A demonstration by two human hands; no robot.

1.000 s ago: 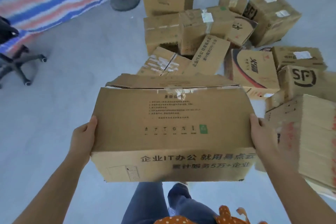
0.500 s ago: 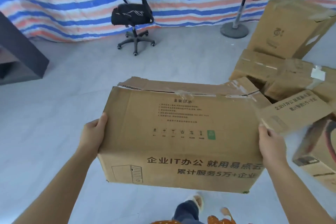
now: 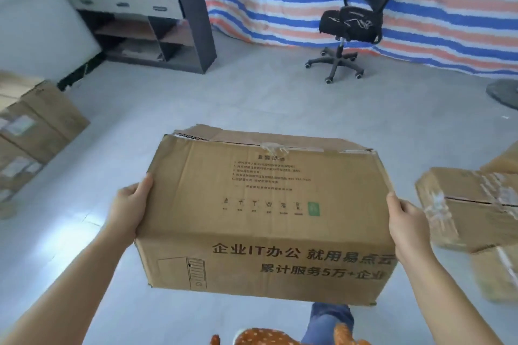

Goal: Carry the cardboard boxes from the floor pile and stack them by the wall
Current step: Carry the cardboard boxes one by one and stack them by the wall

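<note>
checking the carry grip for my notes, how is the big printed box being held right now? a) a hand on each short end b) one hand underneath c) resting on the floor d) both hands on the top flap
a: the left hand grips one end of the printed box and the right hand the other, with the box held up above the floor.

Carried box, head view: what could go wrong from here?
1. The left hand and right hand clamp only the carried box by its ends, nothing visibly under it; it may slip.
2. Its taped top flap is torn and lifting, so it could open.
3. The box hides the floor ahead, with loose boxes close on the right: trip risk.
</note>
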